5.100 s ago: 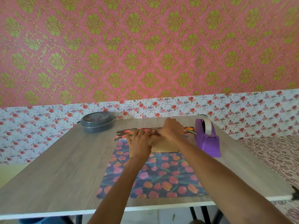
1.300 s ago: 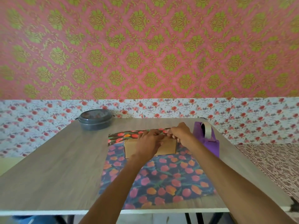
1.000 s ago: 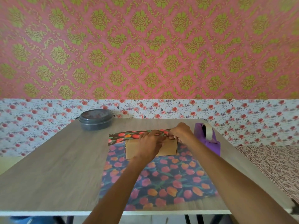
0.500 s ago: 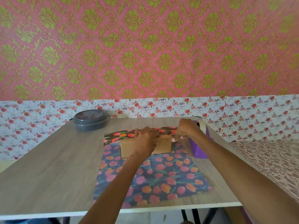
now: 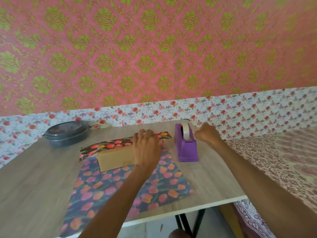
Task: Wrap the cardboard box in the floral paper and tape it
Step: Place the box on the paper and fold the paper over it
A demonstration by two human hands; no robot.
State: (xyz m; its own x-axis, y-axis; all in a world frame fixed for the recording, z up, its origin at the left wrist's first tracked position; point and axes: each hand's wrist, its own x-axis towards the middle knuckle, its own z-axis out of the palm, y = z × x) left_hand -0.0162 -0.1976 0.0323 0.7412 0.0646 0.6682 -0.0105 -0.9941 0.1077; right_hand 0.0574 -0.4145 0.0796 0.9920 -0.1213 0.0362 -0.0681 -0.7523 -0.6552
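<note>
A brown cardboard box (image 5: 115, 158) lies on dark floral paper (image 5: 123, 188) spread over the wooden table (image 5: 34, 182). The paper's far edge (image 5: 106, 146) is folded up over the box top. My left hand (image 5: 146, 149) presses flat on the box's right part, pinning the folded paper. My right hand (image 5: 206, 133) hovers just right of the purple tape dispenser (image 5: 186, 146), fingers curled; whether it pinches tape is not visible. The white tape roll (image 5: 186, 133) sits in the dispenser.
A dark round lidded container (image 5: 66, 133) stands at the table's far left. The table's right edge (image 5: 240, 197) borders a patterned cloth surface (image 5: 283, 160). A wallpapered wall rises right behind the table.
My right hand left the box and moved right, past the tape dispenser. My left hand stays on the box. The view has shifted to the right.
</note>
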